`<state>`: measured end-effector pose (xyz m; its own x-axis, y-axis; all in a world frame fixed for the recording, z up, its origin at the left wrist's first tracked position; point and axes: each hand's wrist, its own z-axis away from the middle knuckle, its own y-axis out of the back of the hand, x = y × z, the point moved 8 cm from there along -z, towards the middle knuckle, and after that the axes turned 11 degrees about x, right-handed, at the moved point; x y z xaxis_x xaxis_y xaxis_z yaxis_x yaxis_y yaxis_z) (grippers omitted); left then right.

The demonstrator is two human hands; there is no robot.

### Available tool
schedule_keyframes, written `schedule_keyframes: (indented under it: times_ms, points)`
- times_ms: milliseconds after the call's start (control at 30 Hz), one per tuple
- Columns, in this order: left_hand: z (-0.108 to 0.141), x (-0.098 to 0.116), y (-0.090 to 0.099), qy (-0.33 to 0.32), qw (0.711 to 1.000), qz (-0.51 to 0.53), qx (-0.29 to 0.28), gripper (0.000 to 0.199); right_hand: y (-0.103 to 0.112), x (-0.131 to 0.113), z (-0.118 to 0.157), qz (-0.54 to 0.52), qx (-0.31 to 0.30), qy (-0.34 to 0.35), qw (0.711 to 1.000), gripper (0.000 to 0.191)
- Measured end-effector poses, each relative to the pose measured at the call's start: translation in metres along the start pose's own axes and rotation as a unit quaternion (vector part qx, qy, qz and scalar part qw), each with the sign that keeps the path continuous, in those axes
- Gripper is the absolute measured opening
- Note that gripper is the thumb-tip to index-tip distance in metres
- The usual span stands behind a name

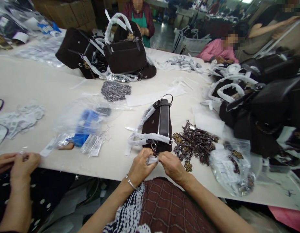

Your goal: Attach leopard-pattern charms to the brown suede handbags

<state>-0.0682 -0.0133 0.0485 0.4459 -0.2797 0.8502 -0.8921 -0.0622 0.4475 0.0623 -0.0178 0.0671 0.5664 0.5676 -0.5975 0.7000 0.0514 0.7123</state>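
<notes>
In front of me a dark brown handbag (162, 121) lies on its side, its handles wrapped in white paper. Near the table's front edge, my left hand (143, 163) and my right hand (171, 164) meet just below the bag's metal ring (153, 146). Both are closed, pinching a small white wrapped piece (152, 159) between the fingertips. Whether that piece is fixed to the ring is hidden by my fingers. Right of the bag lies a heap of dark chain charms (196, 142) with flower-shaped pendants.
Several brown handbags (125, 55) stand at the back, and more bags (268, 110) pile up on the right. A plastic bag (232, 168) with charms sits at the right front. Blue packets (85, 123) lie left. A co-worker's hands (21, 161) work at the far left.
</notes>
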Motion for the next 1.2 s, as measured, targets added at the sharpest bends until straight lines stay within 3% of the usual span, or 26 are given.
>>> schedule_keyframes:
  times_ms: [67,167,267,333,500,567,633,733,1000,1200]
  points:
    - [-0.001,0.001,0.000,-0.037,0.998,-0.040,-0.007,0.028,0.004,0.002,-0.007,-0.033,-0.009,-0.053,0.998,0.017]
    - [0.001,0.000,-0.002,-0.088,0.990,-0.104,-0.021,0.037,0.011,0.011,-0.023,-0.073,-0.004,-0.193,0.979,0.007]
    - [0.004,-0.001,-0.005,-0.124,0.980,-0.157,-0.019,0.040,0.011,0.023,-0.031,-0.081,0.013,-0.332,0.940,0.020]
    - [0.007,0.000,-0.005,-0.133,0.977,-0.164,-0.016,0.039,0.004,0.028,-0.034,-0.075,0.010,-0.367,0.927,0.020]
    - [0.006,0.005,0.007,-0.063,0.997,-0.032,-0.016,0.021,-0.011,0.034,-0.033,-0.062,-0.007,-0.371,0.926,0.017]
    - [-0.001,-0.002,0.012,0.018,1.000,0.008,-0.009,0.018,-0.016,0.031,-0.031,-0.083,-0.008,-0.368,0.926,0.016]
    - [-0.007,-0.016,0.012,0.115,0.993,0.014,-0.003,0.031,-0.019,0.028,-0.030,-0.109,0.005,-0.362,0.926,0.014]
    - [-0.012,-0.031,0.007,0.197,0.980,0.020,-0.005,0.028,-0.017,0.026,-0.028,-0.142,0.068,-0.356,0.921,0.014]
    - [-0.012,-0.029,-0.003,0.212,0.971,0.107,-0.012,0.017,-0.024,0.036,-0.012,-0.257,0.163,-0.383,0.872,0.020]
    - [-0.017,-0.019,-0.003,0.177,0.978,0.104,-0.035,0.024,-0.031,0.040,-0.009,-0.323,0.178,-0.408,0.835,0.026]
